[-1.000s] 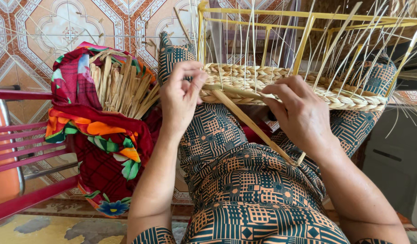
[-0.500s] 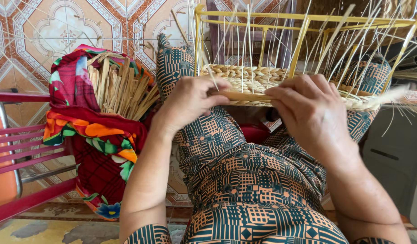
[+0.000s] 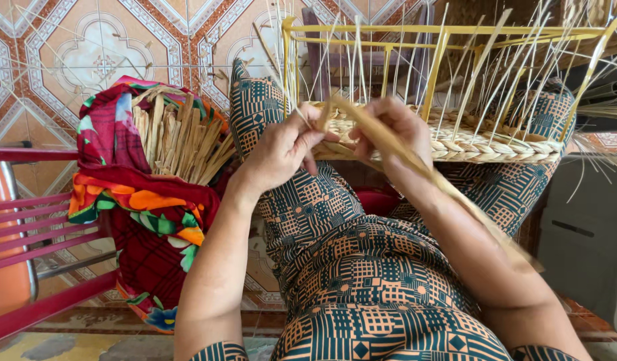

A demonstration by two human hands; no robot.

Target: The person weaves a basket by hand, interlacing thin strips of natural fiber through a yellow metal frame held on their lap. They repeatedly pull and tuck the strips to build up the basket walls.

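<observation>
This looks like a home used for handcraft, probably a tiled porch or room. Beyond the hands lies a patterned floor (image 3: 88, 60) of orange, white and blue ornamental tiles. To the left of the left hand (image 3: 282, 150) a red slatted chair (image 3: 34, 261) carries a flowered cloth (image 3: 141, 220) wrapped around dried straw strips (image 3: 178, 137). A half-woven basket (image 3: 482, 144) on a yellow frame rests on the person's lap.
</observation>
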